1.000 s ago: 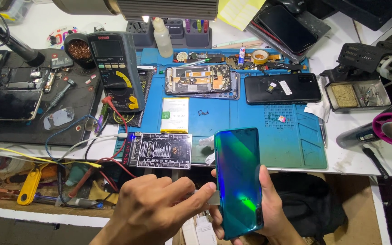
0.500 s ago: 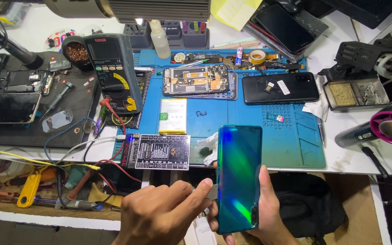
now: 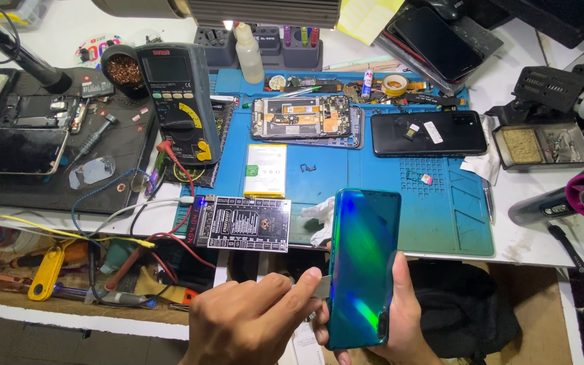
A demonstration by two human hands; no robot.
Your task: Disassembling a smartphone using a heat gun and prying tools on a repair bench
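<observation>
The right hand (image 3: 400,318) cradles a smartphone (image 3: 363,267) with an iridescent blue-green back, gripping it from behind and below with the thumb up its right edge. The phone is held upright, below the front edge of the desk (image 3: 528,240) and just in front of the blue work mat (image 3: 441,203). The left hand (image 3: 251,324) is clenched around a thin, flat metal pry tool (image 3: 320,287), whose tip meets the phone's left edge low down.

The step looks like working the blade into the seam of the back cover. Done well, the blade stays shallow and nearly flat to the cover, sliding along the seam rather than levering outward, since the glossy panel would likely crack or kink under a sharp twist. The right hand should brace the opposite edge firmly so the phone does not rotate. Keeping the tip away from the camera end seems wise.

Behind on the mat lie an opened phone (image 3: 303,118), a black phone (image 3: 429,133) and a loose battery (image 3: 265,170); a multimeter (image 3: 180,101) stands to the left.
</observation>
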